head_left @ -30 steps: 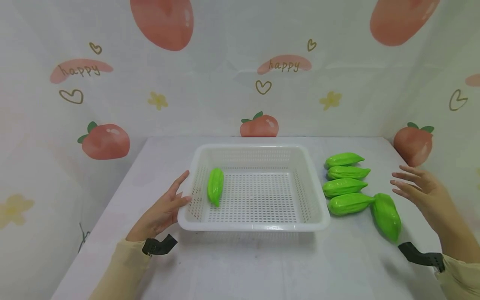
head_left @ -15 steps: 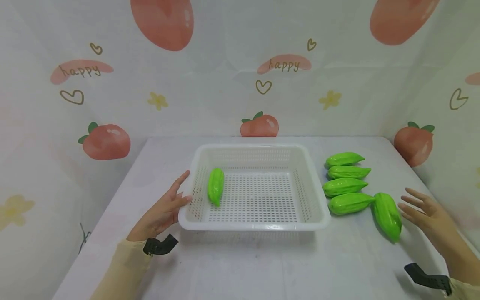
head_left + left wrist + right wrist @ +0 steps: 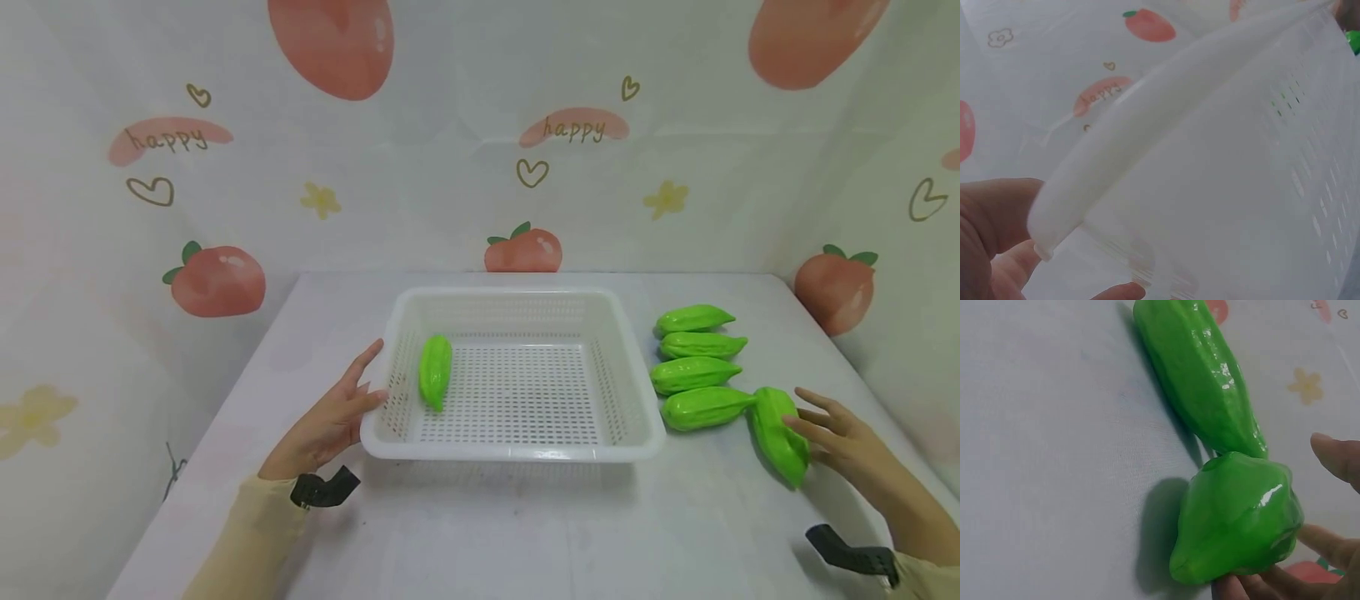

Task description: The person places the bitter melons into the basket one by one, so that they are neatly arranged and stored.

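A white perforated plastic basket (image 3: 510,452) stands in the middle of the table. Inside it, towards the left wall, lies a glossy green, ridged, pointed gourd-like fruit (image 3: 435,372). My left hand (image 3: 326,425) rests against the basket's left side, fingers spread, thumb and a fingertip at the rim. At the right, my right hand (image 3: 843,446) is at the slanted green gourd-like fruit (image 3: 1238,519). In the right wrist view several fingertips touch its far side and underside, while the thumb (image 3: 1338,456) stands apart from it. Its end meets another green gourd-like fruit (image 3: 1200,375).
Several green gourd-like fruits (image 3: 693,376) lie in a column just right of the basket, pointed ends to the right. White cloth with printed peaches (image 3: 217,281) hangs behind the white table (image 3: 480,542). Black straps (image 3: 326,487) sit on both wrists.
My right hand has come down from the right and closed in on the slanted green fruit, its fingers now at it. The left hand and basket stay put; the view shifts slightly.
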A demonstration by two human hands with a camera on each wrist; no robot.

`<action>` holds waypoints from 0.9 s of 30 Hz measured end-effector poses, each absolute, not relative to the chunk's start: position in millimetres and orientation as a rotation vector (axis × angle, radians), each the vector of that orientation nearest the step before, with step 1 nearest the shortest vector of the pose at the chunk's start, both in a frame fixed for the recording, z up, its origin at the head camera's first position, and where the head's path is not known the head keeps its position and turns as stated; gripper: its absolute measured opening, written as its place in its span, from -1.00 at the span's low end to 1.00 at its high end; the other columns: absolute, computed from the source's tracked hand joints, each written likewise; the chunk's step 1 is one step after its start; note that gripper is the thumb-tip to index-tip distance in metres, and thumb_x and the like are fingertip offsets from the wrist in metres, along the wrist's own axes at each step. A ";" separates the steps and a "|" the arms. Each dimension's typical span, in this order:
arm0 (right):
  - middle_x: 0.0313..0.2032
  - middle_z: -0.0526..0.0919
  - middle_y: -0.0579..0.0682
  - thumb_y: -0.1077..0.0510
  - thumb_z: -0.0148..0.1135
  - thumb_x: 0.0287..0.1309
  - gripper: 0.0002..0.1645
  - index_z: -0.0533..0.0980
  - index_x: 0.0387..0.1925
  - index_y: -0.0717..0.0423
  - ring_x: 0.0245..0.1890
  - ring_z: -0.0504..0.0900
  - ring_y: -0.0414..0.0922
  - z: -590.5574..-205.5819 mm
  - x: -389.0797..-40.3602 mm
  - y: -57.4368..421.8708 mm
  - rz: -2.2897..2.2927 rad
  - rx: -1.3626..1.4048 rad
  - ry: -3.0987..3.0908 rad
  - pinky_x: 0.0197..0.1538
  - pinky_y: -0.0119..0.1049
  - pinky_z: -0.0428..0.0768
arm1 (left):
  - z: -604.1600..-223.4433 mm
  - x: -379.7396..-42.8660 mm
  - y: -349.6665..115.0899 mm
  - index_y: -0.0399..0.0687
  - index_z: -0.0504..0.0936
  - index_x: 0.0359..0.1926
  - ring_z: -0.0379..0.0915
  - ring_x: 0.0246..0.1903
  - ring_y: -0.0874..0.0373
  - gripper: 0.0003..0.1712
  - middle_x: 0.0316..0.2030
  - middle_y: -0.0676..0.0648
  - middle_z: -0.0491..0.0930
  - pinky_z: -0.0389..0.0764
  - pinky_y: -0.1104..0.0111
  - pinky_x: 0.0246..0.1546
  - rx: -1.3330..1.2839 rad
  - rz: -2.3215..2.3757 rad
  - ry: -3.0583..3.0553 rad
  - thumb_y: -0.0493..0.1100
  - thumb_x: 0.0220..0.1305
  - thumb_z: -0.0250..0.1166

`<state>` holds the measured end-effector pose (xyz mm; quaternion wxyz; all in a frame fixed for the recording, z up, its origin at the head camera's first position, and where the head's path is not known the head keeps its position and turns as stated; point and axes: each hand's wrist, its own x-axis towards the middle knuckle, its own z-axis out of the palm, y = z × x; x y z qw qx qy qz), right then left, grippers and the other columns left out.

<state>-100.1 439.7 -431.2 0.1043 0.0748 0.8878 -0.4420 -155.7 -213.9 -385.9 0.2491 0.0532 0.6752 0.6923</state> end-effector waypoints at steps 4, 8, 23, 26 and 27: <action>0.35 -0.19 0.64 -0.14 -0.15 0.45 -0.04 -0.39 0.48 0.24 0.31 0.09 0.31 -428.0 -107.0 438.1 -1.281 0.248 2.543 0.17 0.34 0.30 | -386.1 -156.1 -213.5 0.68 -0.18 0.46 0.41 0.17 -0.13 -0.10 0.40 -0.20 0.15 0.61 0.14 0.00 0.144 1.886 1.839 -0.21 0.43 0.10; 0.34 -0.25 0.65 -0.17 -0.16 0.45 -0.01 -0.39 0.45 0.34 0.28 -0.08 0.53 -425.0 -110.7 435.6 -1.280 0.264 2.509 0.20 0.40 0.15 | -386.3 -156.1 -213.6 0.69 -0.17 0.46 0.42 0.16 -0.13 -0.10 0.41 -0.20 0.15 0.60 0.12 0.00 0.140 1.891 1.832 -0.21 0.42 0.10; 0.28 -0.16 0.73 -0.15 -0.07 0.43 0.00 -0.35 0.45 0.34 0.25 0.06 0.56 -412.3 -114.8 432.0 -1.193 0.287 2.443 0.13 0.26 0.44 | -386.0 -155.2 -214.1 0.70 -0.17 0.45 0.43 0.16 -0.13 -0.10 0.41 -0.20 0.15 0.60 0.12 0.00 0.138 1.893 1.829 -0.19 0.41 0.13; 0.28 -0.18 0.74 -0.17 -0.07 0.42 0.02 -0.35 0.43 0.38 0.26 0.03 0.57 -409.9 -115.9 431.7 -1.182 0.305 2.426 0.14 0.27 0.42 | -386.8 -155.5 -214.4 0.69 -0.17 0.46 0.43 0.15 -0.12 -0.09 0.41 -0.21 0.15 0.60 0.12 0.00 0.139 1.889 1.838 -0.18 0.41 0.14; 0.27 -0.18 0.74 -0.16 -0.07 0.42 0.01 -0.34 0.43 0.39 0.26 0.03 0.58 -409.6 -116.0 432.2 -1.183 0.302 2.428 0.14 0.29 0.41 | -387.0 -155.5 -214.4 0.69 -0.17 0.46 0.44 0.15 -0.12 -0.09 0.41 -0.21 0.15 0.60 0.12 0.00 0.139 1.889 1.839 -0.18 0.40 0.14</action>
